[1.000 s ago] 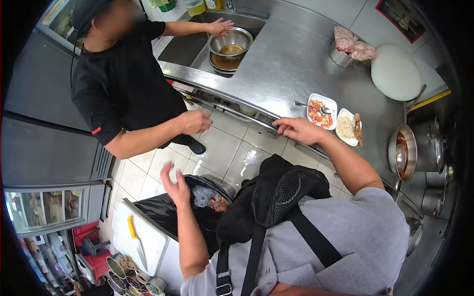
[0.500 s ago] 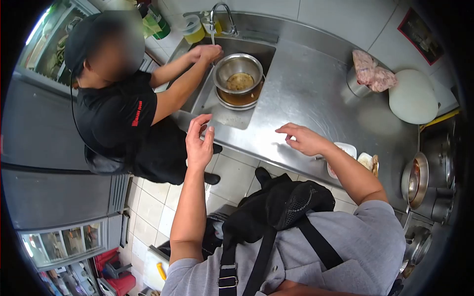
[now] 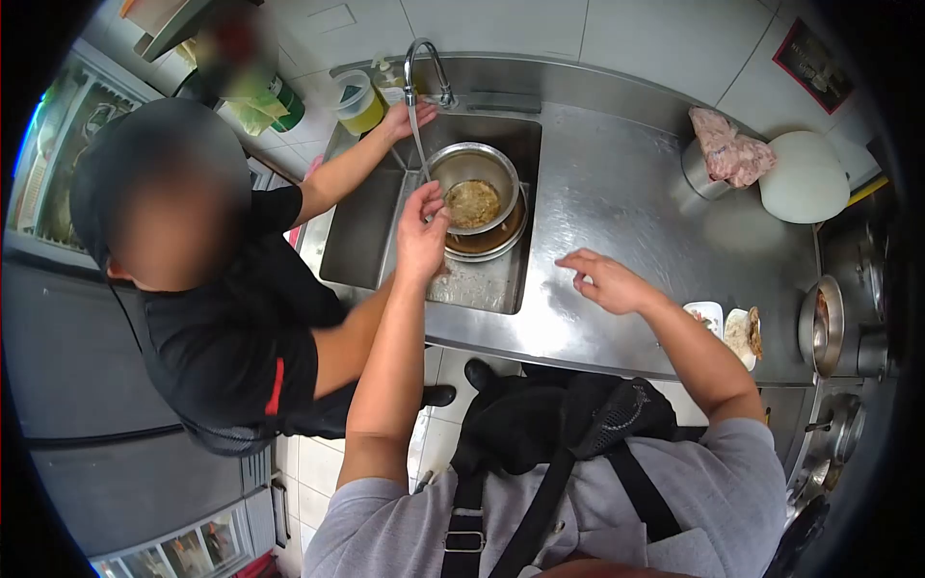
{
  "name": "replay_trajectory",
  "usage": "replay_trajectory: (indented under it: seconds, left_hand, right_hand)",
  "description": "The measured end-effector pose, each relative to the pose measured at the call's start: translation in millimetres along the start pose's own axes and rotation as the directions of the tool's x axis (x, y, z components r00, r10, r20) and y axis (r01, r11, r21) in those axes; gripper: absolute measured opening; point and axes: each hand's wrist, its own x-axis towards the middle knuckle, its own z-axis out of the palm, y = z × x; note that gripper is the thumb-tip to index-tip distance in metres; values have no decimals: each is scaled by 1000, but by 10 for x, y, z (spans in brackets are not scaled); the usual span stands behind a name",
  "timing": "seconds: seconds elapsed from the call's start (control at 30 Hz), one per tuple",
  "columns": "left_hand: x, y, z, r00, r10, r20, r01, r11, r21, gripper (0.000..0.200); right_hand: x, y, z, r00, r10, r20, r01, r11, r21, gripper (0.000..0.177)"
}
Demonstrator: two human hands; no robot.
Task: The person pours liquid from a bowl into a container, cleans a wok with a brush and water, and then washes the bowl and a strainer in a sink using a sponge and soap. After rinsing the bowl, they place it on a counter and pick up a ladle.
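Observation:
My left hand (image 3: pixel 422 236) is raised over the near left part of the sink (image 3: pixel 366 246), fingers apart and slightly curled, holding nothing. It is just beside a metal bowl (image 3: pixel 477 197) with brownish liquid, which sits on a larger container in the sink. Water runs from the curved faucet (image 3: pixel 427 63) near the bowl's left edge. Over the steel counter (image 3: pixel 597 193), right of the sink, my right hand (image 3: pixel 610 281) is open and empty, index finger stretched out to the left.
A co-worker in black (image 3: pixel 231 328) stands at the left, one hand by the faucet. Bagged meat (image 3: pixel 727 149) rests on a metal container beside a white round object (image 3: pixel 805 178). Small white dishes (image 3: pixel 742 337) lie near the counter's front right edge; pans (image 3: pixel 822 328) are beyond.
The view has shifted. My left hand has moved forward to beside the bowl. The co-worker's hands, together under the faucet before, are now apart, one arm lowered behind my left forearm.

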Motion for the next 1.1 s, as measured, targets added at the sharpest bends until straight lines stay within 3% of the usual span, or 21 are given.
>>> replay_trajectory:
  seconds: [0.1,0.2,0.3,0.43,0.47,0.5,0.53,0.57,0.6,0.7,0.73,0.77,0.83,0.87,0.9,0.93,0.97,1.0,1.03,1.07,1.1]
  left_hand:
    - [353,-341,-6,999,-37,16,38,999,-30,44]
    - [572,-656,119,977,-201,-76,186,967,-175,47]
    - [661,-961,221,948,-312,-59,300,941,-158,47]
    - [846,-1386,111,948,-315,-33,316,933,172,54]
    - [909,-1266,117,917,-399,-28,390,875,286,60]
    - [1013,-1365,155,917,-397,-29,388,876,285,60]
    - [1166,-1547,201,985,-164,42,118,841,528,62]
    - [1321,-1559,263,985,52,166,-156,687,709,65]
    - [1510,-1568,337,958,73,277,-253,671,697,68]
    - [2082,-1259,556,853,193,485,-522,276,807,66]
    - [2285,-1250,597,813,225,537,-575,164,802,63]
    - [2459,-1283,627,824,232,516,-557,170,813,63]
    - [2882,-1280,644,746,213,631,-638,-42,769,58]
    - [3043,-1319,623,766,192,613,-592,-158,790,56]
    - [3111,-1398,532,766,196,612,-591,-161,791,56]
    - [3141,-1518,384,921,105,375,-377,-2,926,54]
    - [3146,-1633,262,993,-28,118,-114,129,985,52]
    - [3092,-1773,191,992,-30,120,-115,135,984,52]
    - [2967,-1918,131,930,-348,120,-6,313,950,45]
    - [2812,-2093,65,759,-629,171,155,428,890,39]
    - [2741,-2283,-13,506,-824,254,348,465,814,33]
  right_hand:
    - [-4,56,220,999,-5,-44,5,1000,3,45]
    - [-28,28,346,995,92,-42,-88,993,81,44]
    - [-11,-60,294,987,133,-86,-119,980,159,45]
    - [-33,50,183,983,135,-122,-114,980,166,46]
    - [-79,88,161,980,162,-117,-140,975,175,46]
    - [-125,132,155,975,189,-114,-166,969,184,46]
    - [-184,205,150,973,196,-119,-174,969,175,45]
    - [-248,284,155,974,191,-118,-170,971,168,45]
    - [-306,370,181,969,224,-107,-194,952,235,44]
    - [-428,623,289,956,281,-81,-234,903,361,44]
    - [-459,669,319,939,338,-59,-275,845,458,43]
    - [-478,710,347,921,388,-32,-309,779,546,43]
    - [-508,840,407,929,369,-20,-294,771,566,44]
    - [-534,900,469,912,411,-7,-321,721,614,44]
    - [-548,937,527,890,455,10,-346,664,663,45]
    - [-547,951,563,882,471,0,-363,680,637,45]
    - [-540,916,578,881,472,1,-366,682,633,45]
    - [-551,850,584,861,508,1,-384,650,656,45]
    - [-542,784,615,836,548,0,-400,610,684,44]
    - [-523,731,672,828,560,7,-409,597,690,44]
    - [-476,692,720,820,572,2,-416,594,688,44]
